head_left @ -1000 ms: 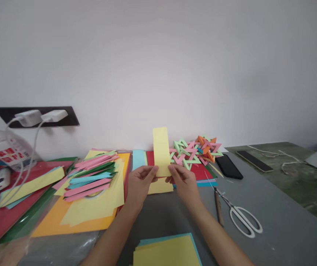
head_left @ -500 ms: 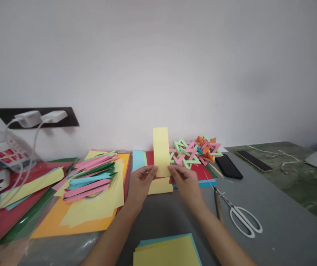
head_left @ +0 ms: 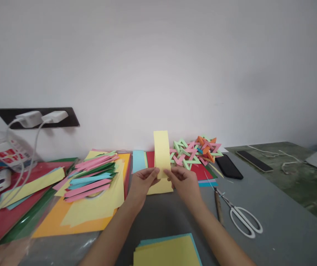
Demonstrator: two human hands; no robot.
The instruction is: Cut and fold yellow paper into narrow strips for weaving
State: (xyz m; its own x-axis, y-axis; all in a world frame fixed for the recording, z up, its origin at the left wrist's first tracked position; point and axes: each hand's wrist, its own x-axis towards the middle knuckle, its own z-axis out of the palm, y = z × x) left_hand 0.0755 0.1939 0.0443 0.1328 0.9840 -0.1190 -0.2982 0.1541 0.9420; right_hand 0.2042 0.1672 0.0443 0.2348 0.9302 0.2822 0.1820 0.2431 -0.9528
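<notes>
A long yellow paper strip [head_left: 161,151] stands upright between my hands, its top slightly curved and its lower end pinched. My left hand [head_left: 144,184] grips the strip's lower left edge between thumb and fingers. On the lower right edge, my right hand [head_left: 184,183] pinches it the same way. Just below and behind lies another yellow paper piece [head_left: 159,187] on the grey table. Star-shaped folded paper models [head_left: 186,153] in green, pink and orange rest against the wall, right of the strip.
White-handled scissors [head_left: 244,218] and a brown pen-like tool [head_left: 218,205] lie to the right. A black phone [head_left: 228,167] is behind them. Yellow and blue sheets [head_left: 168,253] are stacked at the front. Coloured strips [head_left: 90,181] sit on papers at left, near charger cables [head_left: 35,147].
The strip's top has dropped slightly and now bends a little. My right thumb has slid inward over the strip's lower end, and the hands are closer together.
</notes>
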